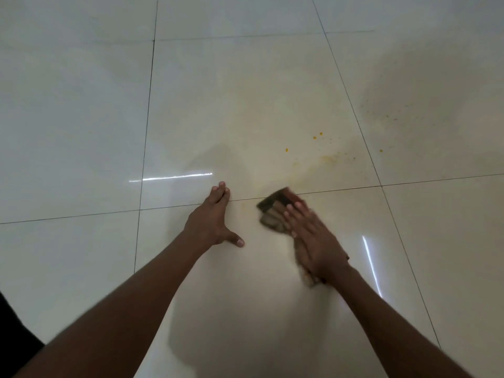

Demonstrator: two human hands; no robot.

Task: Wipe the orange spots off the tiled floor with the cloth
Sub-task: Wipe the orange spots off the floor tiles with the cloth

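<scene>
1. While the left hand lies flat on the floor, fingers pressed together and thumb out to the side, its fingertips reach just past a grout line.
2. Right hand presses flat on the cloth, fingers loosely spread; both are motion-blurred. The cloth lies across the same grout line, just right of the left hand.
3. Orange spots dot the tile beyond the cloth, with a faint yellow smear between them. More specks lie on the next tile to the right. Nothing stands between cloth and spots.
</scene>
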